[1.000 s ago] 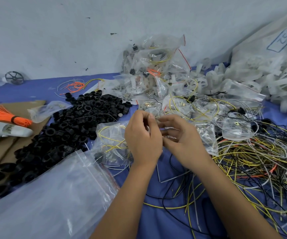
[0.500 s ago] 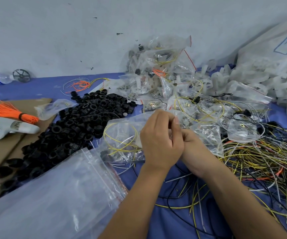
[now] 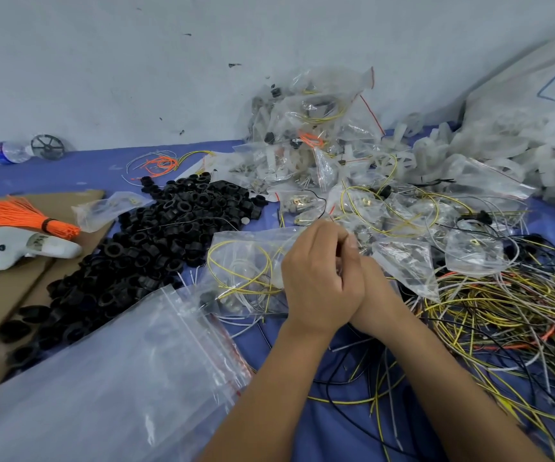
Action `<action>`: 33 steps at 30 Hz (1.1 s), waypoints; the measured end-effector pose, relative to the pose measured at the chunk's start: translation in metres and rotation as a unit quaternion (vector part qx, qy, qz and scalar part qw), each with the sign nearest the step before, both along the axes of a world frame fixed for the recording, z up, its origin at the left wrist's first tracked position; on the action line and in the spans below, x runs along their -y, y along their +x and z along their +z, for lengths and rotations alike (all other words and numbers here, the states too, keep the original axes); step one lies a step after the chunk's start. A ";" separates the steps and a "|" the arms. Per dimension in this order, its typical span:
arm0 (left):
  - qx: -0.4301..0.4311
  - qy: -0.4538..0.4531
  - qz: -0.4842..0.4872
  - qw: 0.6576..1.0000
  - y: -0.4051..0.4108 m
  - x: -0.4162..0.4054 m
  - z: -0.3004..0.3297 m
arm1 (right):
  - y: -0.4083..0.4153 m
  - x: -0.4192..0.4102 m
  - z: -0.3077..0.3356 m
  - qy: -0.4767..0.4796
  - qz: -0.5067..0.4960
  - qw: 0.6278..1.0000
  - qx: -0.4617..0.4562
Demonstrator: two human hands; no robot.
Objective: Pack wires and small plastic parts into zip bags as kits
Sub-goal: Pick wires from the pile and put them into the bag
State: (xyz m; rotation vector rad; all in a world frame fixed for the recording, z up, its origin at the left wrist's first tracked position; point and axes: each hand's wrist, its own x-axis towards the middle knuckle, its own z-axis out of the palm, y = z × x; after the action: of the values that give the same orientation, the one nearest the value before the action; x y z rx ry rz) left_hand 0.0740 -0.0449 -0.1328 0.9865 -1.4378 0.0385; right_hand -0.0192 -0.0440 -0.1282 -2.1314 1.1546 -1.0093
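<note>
The left hand (image 3: 319, 278) covers the right hand (image 3: 374, 288), both grips pinching the zip bag (image 3: 246, 268) of yellow wires at its three-o'clock edge, black rings (image 3: 169, 228) at ten o'clock.

A clear zip bag (image 3: 246, 261) holding coiled yellow wires lay flat on the bench, its mouth apparently toward the loose wire tangle (image 3: 502, 315) to the right.

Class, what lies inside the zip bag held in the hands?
Inside the zip bag: coiled yellow and white wires. The left hand covers its right end and most of the right hand.
</note>
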 end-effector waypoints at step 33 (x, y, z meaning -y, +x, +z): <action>-0.018 0.007 -0.019 1.000 0.008 0.003 0.000 | 0.020 0.012 -0.023 0.074 -0.137 0.970 0.185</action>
State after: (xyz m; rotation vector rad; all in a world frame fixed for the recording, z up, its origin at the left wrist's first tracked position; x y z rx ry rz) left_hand 0.0818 -0.0479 -0.1329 0.9667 -1.4252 -0.0181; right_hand 0.0008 -0.0558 -0.1508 -1.6094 1.3067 -1.3299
